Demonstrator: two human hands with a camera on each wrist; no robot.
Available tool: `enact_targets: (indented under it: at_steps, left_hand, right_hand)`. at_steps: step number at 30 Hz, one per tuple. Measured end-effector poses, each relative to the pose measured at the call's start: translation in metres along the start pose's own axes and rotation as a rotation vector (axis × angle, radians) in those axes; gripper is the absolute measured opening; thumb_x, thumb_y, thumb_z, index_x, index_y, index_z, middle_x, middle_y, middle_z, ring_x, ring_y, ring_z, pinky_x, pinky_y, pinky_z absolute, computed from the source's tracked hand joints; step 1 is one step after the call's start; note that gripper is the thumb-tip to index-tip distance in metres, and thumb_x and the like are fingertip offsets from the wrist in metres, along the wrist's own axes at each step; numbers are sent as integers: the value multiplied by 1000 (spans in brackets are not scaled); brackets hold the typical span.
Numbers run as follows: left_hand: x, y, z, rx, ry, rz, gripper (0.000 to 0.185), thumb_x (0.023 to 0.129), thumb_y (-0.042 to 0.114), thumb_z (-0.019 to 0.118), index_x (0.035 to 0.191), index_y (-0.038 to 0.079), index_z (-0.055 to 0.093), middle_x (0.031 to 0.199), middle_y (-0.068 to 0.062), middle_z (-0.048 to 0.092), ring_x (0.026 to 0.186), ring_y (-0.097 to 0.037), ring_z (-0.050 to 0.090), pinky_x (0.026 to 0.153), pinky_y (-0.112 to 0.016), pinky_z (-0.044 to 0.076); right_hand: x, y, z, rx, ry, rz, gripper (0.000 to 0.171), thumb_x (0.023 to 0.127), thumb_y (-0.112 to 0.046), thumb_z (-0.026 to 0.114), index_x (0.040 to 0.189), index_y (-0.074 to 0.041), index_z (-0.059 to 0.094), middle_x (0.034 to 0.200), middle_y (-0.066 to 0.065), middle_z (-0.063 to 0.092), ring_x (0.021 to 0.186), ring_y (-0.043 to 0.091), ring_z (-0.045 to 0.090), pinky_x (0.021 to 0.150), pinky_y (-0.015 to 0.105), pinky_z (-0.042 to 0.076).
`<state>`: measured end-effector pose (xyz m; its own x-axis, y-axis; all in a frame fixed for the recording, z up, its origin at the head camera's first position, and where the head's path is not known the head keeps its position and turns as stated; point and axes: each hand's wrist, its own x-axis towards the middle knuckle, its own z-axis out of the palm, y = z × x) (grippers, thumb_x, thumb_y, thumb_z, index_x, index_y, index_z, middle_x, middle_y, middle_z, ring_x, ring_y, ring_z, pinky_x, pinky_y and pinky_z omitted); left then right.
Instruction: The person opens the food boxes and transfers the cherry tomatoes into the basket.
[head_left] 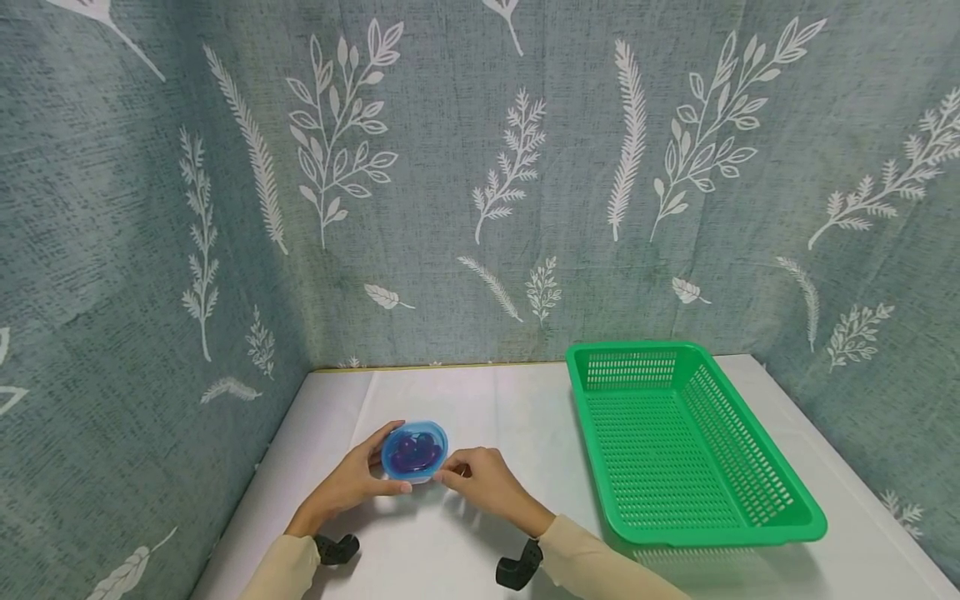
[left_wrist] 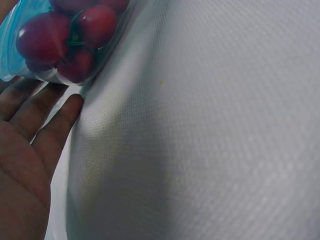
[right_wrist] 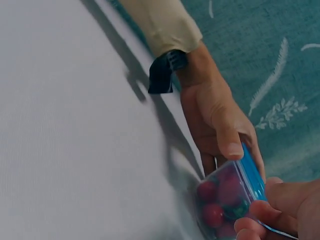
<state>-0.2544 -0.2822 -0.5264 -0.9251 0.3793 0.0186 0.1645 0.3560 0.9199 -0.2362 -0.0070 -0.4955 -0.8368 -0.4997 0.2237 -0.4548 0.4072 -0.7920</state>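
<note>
The left hand (head_left: 360, 479) grips the tub (right_wrist: 219, 173) and the right hand (head_left: 486, 483) pinches the lid (head_left: 415, 450), so best brace the tub level.

Wears plain cream sleeves (head_left: 281, 571), lightly creased, reaching to the wrists (head_left: 530, 511); carries a black, curved, stubby device (head_left: 517, 569) on each side; has both hands (head_left: 483, 482) bare.

A green slotted basket (head_left: 667, 458) sits on a white table (head_left: 525, 408) before leaf-printed grey-green fabric (head_left: 442, 167)
</note>
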Motion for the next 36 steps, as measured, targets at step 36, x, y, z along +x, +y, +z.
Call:
enact_targets:
  at_steps: [36]
  left_hand:
    - [-2, 2, 0, -38, 10, -13, 105, 81, 19, 91, 164, 16, 26, 155, -20, 43, 137, -38, 50, 103, -33, 51]
  right_hand:
    - [1, -8, 17, 532, -9, 341, 37, 101, -30, 68, 95, 5, 79, 78, 8, 73, 60, 10, 56, 57, 28, 54]
